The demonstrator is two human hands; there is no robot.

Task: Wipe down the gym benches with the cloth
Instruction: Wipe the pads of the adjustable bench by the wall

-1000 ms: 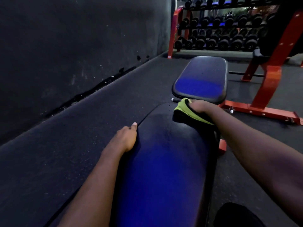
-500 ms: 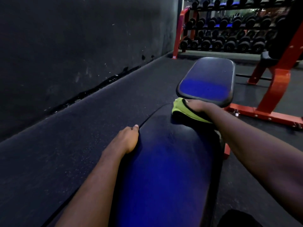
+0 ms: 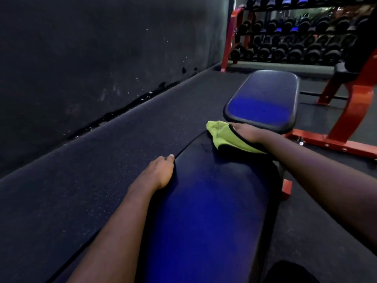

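Green cloth (image 3: 228, 137): lies on the far, 12 o'clock end of the dark padded counter (image 3: 214, 211). Right hand (image 3: 247, 132) presses on top of it; its fingers are hidden, grip cannot be told. Left hand (image 3: 161, 171) grips the counter's 9 o'clock edge, fingers curled over it. Seat pad (image 3: 263, 99) just beyond at 12 o'clock; dumbbell rack (image 3: 285, 48) farther off at 1 o'clock.

A single wide-angle head-worn camera looks forward and down along the long bench pad (image 3: 204, 211) from close above its near end. The seat pad (image 3: 263, 99) and dumbbell rack (image 3: 285, 48) lie farther off at upper right, and a dark wall (image 3: 81, 58) runs along the left.
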